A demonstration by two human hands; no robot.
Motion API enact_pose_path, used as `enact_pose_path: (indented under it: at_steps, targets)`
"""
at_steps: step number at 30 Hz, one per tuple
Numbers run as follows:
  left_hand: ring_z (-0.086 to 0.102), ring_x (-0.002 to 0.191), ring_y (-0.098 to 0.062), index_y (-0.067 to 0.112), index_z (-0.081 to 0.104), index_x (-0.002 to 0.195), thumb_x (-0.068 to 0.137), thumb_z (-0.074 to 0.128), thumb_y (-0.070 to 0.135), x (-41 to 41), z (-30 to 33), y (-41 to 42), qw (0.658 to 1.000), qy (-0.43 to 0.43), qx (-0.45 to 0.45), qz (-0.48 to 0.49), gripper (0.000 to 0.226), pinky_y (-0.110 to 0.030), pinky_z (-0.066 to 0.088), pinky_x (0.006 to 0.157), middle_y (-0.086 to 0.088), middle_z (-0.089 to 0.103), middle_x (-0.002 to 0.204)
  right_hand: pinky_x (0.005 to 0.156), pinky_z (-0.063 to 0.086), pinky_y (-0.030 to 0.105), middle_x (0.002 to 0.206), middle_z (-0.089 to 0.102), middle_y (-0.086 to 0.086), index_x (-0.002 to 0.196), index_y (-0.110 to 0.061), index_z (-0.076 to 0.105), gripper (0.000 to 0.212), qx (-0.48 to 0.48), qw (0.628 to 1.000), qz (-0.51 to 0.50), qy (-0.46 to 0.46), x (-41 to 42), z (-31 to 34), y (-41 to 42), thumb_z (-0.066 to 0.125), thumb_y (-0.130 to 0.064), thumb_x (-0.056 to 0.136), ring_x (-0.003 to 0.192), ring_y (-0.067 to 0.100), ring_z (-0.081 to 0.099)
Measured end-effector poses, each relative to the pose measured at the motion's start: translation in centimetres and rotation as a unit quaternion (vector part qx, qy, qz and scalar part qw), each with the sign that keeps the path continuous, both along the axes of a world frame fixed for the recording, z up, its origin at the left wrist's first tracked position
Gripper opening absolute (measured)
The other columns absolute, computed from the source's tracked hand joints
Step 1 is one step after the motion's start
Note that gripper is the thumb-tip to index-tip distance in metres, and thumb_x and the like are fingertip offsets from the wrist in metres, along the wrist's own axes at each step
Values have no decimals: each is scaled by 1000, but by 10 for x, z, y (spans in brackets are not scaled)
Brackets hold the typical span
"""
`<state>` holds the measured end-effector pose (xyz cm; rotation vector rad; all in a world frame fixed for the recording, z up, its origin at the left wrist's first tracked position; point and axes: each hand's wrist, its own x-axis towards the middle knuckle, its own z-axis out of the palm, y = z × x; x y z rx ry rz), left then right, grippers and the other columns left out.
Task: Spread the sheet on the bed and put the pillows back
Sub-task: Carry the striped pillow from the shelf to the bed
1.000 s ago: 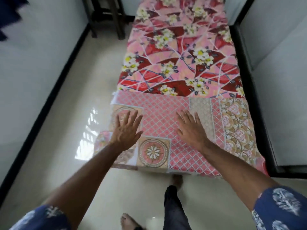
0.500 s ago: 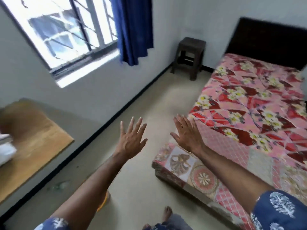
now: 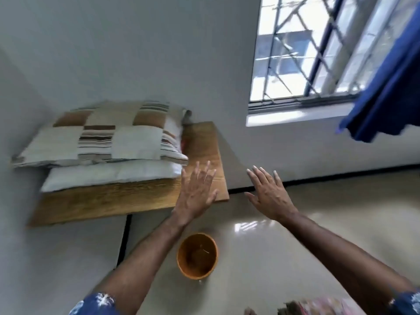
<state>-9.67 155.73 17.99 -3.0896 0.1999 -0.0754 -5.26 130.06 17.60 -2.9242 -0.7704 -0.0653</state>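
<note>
Two pillows are stacked on a wooden shelf (image 3: 127, 201) in the wall corner at left: a patchwork brown-and-cream pillow (image 3: 102, 137) on top of a plain white pillow (image 3: 109, 176). My left hand (image 3: 196, 192) is raised with fingers apart, just right of the pillows and over the shelf's right end, holding nothing. My right hand (image 3: 268, 194) is open too, further right in front of the wall. A sliver of the pink patterned sheet (image 3: 322, 308) shows at the bottom edge.
An orange bucket (image 3: 197, 255) stands on the glossy floor under my left forearm. A barred window (image 3: 318, 48) with a blue curtain (image 3: 386, 96) fills the upper right. Grey walls close in at left and behind the shelf.
My view has swung left from the bed to the shelf with the pillows. Both hands lifted off the sheet and now reach toward the shelf, still empty.
</note>
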Motion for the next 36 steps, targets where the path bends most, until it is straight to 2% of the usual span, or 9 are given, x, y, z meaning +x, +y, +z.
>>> enact_pose_path:
  at_steps: [3, 5, 10, 16, 19, 22, 25, 29, 36]
  targets:
    - [-6, 156, -31, 24, 11, 160, 93, 9, 64, 6, 10, 38, 995, 10, -18, 102, 79, -68, 8, 120, -6, -6, 170, 125, 15, 55, 166, 26, 8, 159, -16, 26, 83, 11, 996, 83, 0, 43, 16, 43, 17, -63, 92, 154, 27, 22]
    - [-8, 156, -30, 24, 8, 161, 88, 2, 65, 5, 15, 58, 987, -15, -41, 157, 84, -67, 5, 121, -4, -7, 170, 125, 13, 55, 167, 22, 7, 160, -17, 23, 80, 16, 991, 136, -12, 71, 24, 70, 18, -64, 95, 155, 27, 19]
    - [-9, 156, -29, 25, 8, 161, 91, 12, 68, 9, 27, 103, 956, -53, -99, 271, 83, -65, 2, 121, -4, -8, 170, 125, 14, 58, 168, 19, 6, 161, -18, 19, 74, 14, 973, 227, -34, 132, 46, 135, 42, -54, 100, 155, 28, 18]
    - [-5, 156, -33, 27, 10, 161, 101, 34, 59, 39, 36, 161, 913, -112, -149, 363, 72, -66, 7, 119, -4, -7, 170, 125, 13, 55, 167, 22, 9, 160, -17, 21, 87, 10, 955, 291, -54, 197, 77, 210, 11, -67, 91, 153, 31, 23]
    - [-3, 156, -35, 23, 15, 159, 101, 39, 56, 59, 41, 187, 888, -130, -189, 399, 71, -69, 12, 117, -5, -3, 170, 125, 14, 54, 167, 23, 10, 160, -16, 20, 88, 11, 949, 308, -61, 227, 91, 246, 8, -68, 90, 153, 31, 24]
    - [1, 156, -35, 22, 18, 158, 101, 38, 55, 75, 46, 210, 860, -144, -218, 438, 69, -71, 18, 117, -5, 1, 170, 122, 23, 54, 163, 29, 11, 158, -16, 25, 79, 4, 940, 335, -72, 260, 101, 282, 20, -65, 95, 148, 33, 32]
    - [7, 155, -38, 20, 22, 157, 101, 38, 56, 96, 52, 240, 843, -161, -215, 466, 68, -71, 26, 113, -8, 8, 169, 121, 25, 53, 163, 29, 11, 156, -16, 28, 70, 5, 930, 358, -85, 299, 109, 326, 37, -54, 99, 148, 32, 32]
    - [-1, 156, -35, 21, 17, 159, 102, 36, 56, 114, 52, 261, 802, -169, -269, 506, 70, -67, 17, 119, -6, -1, 170, 123, 22, 50, 166, 24, 8, 158, -17, 24, 66, 21, 926, 373, -57, 338, 113, 375, 42, -49, 103, 152, 27, 26]
    - [-5, 157, -30, 30, 22, 156, 99, 32, 65, 149, 26, 279, 754, -168, -276, 572, 68, -70, 11, 118, 2, 1, 170, 117, 34, 50, 162, 32, 10, 156, -16, 27, 73, 25, 911, 409, 47, 408, 92, 461, 36, -61, 99, 144, 32, 37]
